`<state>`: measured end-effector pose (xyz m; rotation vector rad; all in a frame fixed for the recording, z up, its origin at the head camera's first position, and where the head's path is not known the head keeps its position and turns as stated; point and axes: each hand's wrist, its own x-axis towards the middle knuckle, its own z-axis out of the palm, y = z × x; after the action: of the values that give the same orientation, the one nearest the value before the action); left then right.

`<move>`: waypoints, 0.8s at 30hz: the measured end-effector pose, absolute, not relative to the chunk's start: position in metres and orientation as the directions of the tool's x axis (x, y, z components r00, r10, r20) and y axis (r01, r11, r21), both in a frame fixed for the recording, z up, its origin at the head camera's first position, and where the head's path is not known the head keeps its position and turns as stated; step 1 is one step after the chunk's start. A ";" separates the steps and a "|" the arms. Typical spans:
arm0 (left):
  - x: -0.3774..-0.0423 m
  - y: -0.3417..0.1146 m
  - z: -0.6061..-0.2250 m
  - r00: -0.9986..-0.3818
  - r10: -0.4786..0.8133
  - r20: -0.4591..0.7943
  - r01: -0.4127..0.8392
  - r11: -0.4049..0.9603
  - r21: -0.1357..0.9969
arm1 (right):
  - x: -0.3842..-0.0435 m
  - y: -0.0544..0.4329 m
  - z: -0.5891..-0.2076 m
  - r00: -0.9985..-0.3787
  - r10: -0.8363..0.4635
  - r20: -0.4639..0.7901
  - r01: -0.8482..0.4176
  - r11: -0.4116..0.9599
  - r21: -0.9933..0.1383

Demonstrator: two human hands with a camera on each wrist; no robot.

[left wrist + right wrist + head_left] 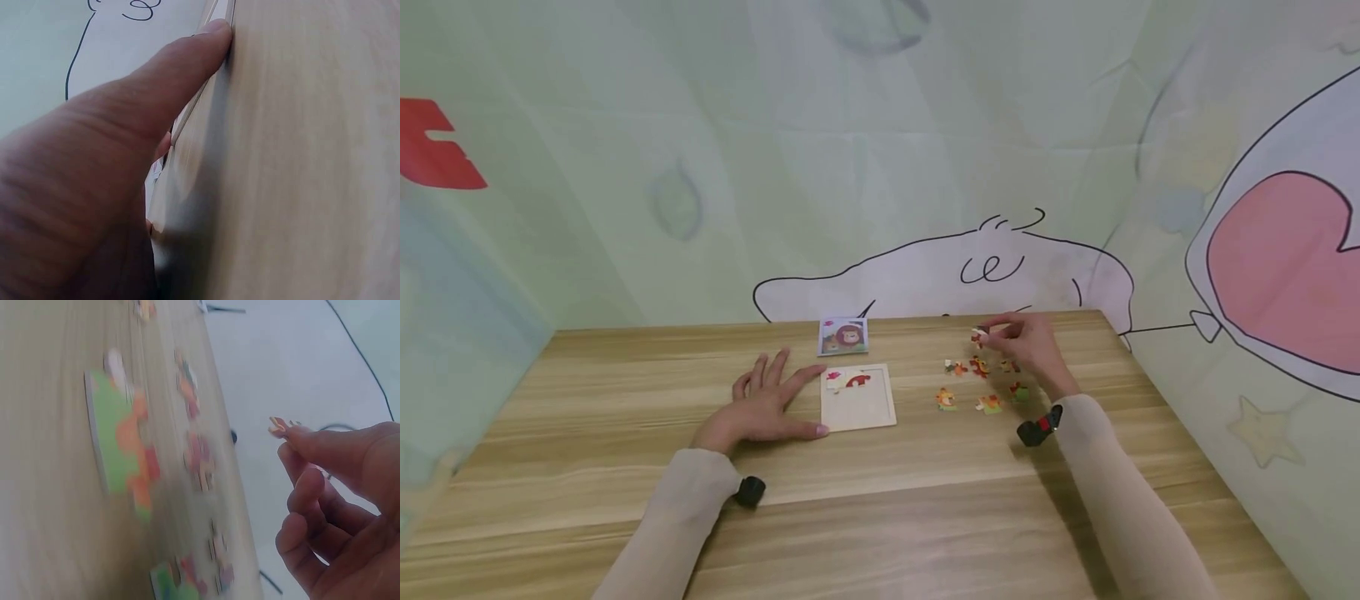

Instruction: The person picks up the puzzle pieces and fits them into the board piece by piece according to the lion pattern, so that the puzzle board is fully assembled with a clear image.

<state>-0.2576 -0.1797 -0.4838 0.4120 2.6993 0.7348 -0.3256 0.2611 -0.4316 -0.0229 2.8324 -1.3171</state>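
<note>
My right hand [1032, 348] pinches a small jigsaw piece [977, 337] between thumb and forefinger, above the table's far right part. In the right wrist view, that piece shows at the fingertips [294, 439], and the other fingers are curled beneath. My left hand [760, 407] lies with spread fingers at the left side of a square wooden puzzle tray [859, 414], thumb and forefinger at its edge. Joined pieces [856, 380] with red and pink printing lie along the tray's top left. The left wrist view shows the thumb [181, 69] against the tray's edge.
Several loose jigsaw pieces [988, 403] lie right of the tray, below my right hand. A picture card [831, 340] with a lion lies behind the tray. The wooden table [910, 517] meets a printed cloth backdrop [737, 167] at the back and right.
</note>
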 end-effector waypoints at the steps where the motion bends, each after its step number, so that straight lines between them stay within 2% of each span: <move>1: -0.258 -0.180 -0.484 -0.910 0.350 -0.222 0.190 0.827 0.529 | -0.325 0.258 -0.431 -1.000 -0.027 -0.013 -0.007 0.636 -0.772; 15: -0.258 -0.180 -0.485 -0.911 0.348 -0.223 0.190 0.832 0.521 | -0.318 0.225 -0.433 -0.992 -0.127 0.010 -0.081 0.573 -0.816; 24: -0.258 -0.179 -0.485 -0.911 0.345 -0.227 0.187 0.835 0.518 | -0.315 0.204 -0.432 -0.983 -0.172 -0.063 -0.029 0.483 -0.875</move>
<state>-0.2583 -0.1790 -0.4852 0.4033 2.7031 0.7170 -0.3152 0.2039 -0.4324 -0.1761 2.5802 -1.5186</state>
